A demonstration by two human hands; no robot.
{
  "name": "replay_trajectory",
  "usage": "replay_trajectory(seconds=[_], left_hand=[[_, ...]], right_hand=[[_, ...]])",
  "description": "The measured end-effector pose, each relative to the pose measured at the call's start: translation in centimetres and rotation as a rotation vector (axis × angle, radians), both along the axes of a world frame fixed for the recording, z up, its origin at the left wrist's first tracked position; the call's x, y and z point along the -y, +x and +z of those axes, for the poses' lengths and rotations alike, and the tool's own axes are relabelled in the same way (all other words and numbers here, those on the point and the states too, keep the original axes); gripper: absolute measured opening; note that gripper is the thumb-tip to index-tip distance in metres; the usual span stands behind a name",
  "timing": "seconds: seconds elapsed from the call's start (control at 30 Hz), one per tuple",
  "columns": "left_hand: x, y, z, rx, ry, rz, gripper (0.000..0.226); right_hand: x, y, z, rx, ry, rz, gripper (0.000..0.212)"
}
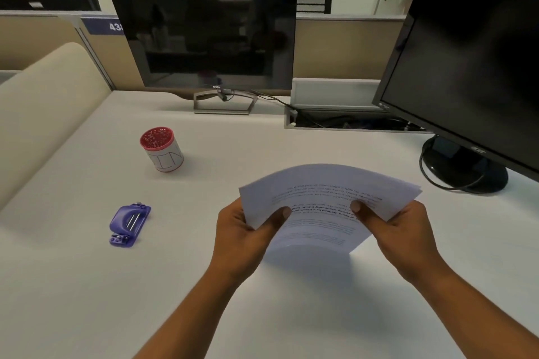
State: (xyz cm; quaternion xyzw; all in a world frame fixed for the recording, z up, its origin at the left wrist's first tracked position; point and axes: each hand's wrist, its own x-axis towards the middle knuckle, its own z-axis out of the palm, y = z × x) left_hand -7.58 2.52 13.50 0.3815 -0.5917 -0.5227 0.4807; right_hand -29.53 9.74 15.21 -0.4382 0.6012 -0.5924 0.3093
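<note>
A thin stack of white printed sheets (323, 183) is held above the white desk (87, 285), bowed upward in the middle, its text upside down to me. My left hand (248, 230) grips the stack's left edge, thumb on top. My right hand (399, 227) grips the right edge the same way. A purple hole punch (129, 224) lies on the desk to the left of my hands. Farther back stands a white cup with a red rim (162, 148), filled with small pins or clips.
A dark Dell monitor (204, 35) stands at the back centre. A second black monitor (472, 61) on a round base (463, 169) is at the right. An open cable tray (344, 119) sits between them. A beige partition (43, 105) borders the desk's left side.
</note>
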Motion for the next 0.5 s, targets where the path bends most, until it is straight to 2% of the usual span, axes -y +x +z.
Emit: replay_trajectory(seconds=[0.1, 0.3, 0.4, 0.5], left_hand=[[-0.1, -0.1, 0.5, 0.003, -0.023, 0.003, 0.021], [-0.2, 0.2, 1.5, -0.005, -0.135, 0.032, 0.023], [-0.3, 0.0, 0.6, 0.006, -0.047, 0.003, 0.023], [-0.1, -0.4, -0.4, 0.043, 0.055, 0.004, 0.024]], right_hand=[[0.0, 0.0, 0.4, -0.002, -0.022, 0.009, 0.015], [-0.1, 0.3, 2.0, -0.063, -0.108, 0.056, 0.024], [0.1, 0.3, 0.8, -0.081, -0.033, 0.063, 0.023], [0.1, 0.0, -0.6, -0.118, 0.087, 0.08, 0.032]])
